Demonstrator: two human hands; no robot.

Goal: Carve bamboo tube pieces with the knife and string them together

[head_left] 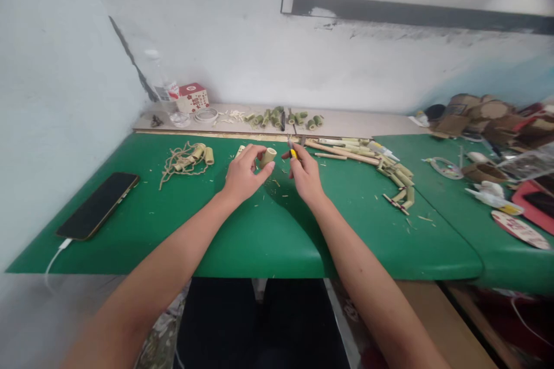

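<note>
My left hand [246, 173] grips a short hollow bamboo tube [269, 157] between thumb and fingers, its open end tilted up toward the right. A small gap to the right, my right hand [304, 170] is closed around a yellow and black utility knife [294, 154], whose blade points up and away from me. Most of the knife's handle is hidden in the fingers. Thin bamboo shavings [276, 183] are scattered on the green mat [259, 242] beneath both hands. Partly hidden behind my left hand is a small pale piece [240, 150].
Bamboo tubes tied with twine [186, 161] lie left, near a phone [99, 204] on a cable. Along the back shelf stand a plastic bottle [171, 98], a red-white box [193, 97] and green bamboo pieces [270, 117]. Sticks, a hammer-like wooden handle [346, 153] and bamboo segments [400, 176] lie right.
</note>
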